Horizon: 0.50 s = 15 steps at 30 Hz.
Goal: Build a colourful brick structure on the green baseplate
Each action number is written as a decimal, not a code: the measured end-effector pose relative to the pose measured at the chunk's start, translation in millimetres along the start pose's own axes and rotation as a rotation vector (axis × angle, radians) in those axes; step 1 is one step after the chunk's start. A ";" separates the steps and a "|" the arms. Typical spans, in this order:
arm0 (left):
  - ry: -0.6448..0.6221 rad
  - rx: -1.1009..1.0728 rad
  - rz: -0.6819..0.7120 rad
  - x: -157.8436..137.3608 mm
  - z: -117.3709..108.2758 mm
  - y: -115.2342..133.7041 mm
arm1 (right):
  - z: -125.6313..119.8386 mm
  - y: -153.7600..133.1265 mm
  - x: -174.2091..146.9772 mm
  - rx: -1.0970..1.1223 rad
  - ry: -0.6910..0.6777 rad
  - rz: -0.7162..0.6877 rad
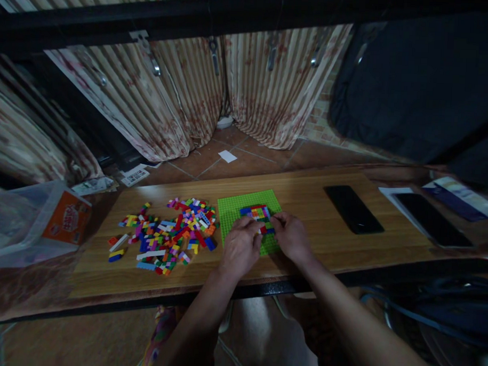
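A green studded baseplate [231, 206] lies on the wooden board, and a block of multicoloured toy bricks [256, 211] is built up on it. My left hand [242, 241] reaches over the left front of the built bricks, its fingers bent and drawn together at their edge. At the right side of the bricks, my right hand [290, 235] has thumb and fingers pinched close to the baseplate. Whatever either hand pinches is too small or hidden to make out. To the left, a loose heap of toy bricks [174, 231] in many colours and lengths is spread over the board.
A black phone [353, 209] lies on the wooden board [307, 196] to the right, with another dark device [432, 219] beyond it. A clear plastic bin [30, 223] with an orange label stands at the far left. Striped curtains [267, 87] hang behind.
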<state>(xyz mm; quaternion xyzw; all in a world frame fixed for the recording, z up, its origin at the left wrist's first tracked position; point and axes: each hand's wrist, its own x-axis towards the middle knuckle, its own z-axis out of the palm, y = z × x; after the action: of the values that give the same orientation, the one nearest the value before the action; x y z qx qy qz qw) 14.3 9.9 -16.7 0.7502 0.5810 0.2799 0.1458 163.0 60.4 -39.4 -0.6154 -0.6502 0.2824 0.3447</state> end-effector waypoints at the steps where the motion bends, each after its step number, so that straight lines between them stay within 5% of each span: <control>1: -0.009 0.025 0.013 -0.6 0.8 -0.4 | 0.3 -0.4 0.0 -0.030 0.006 -0.015; 6: -0.048 0.188 0.059 -3.9 3.5 1.8 | -0.8 -1.1 1.2 -0.060 0.006 -0.026; 15: -0.068 0.314 0.025 -5.5 3.6 10.3 | -9.4 3.6 5.1 0.356 -0.135 0.237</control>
<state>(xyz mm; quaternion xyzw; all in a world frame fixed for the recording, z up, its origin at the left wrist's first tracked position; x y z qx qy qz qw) 23.6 2.1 -15.3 0.7799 0.6030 0.1619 0.0432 172.7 65.2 -36.1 -0.5966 -0.5347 0.4719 0.3680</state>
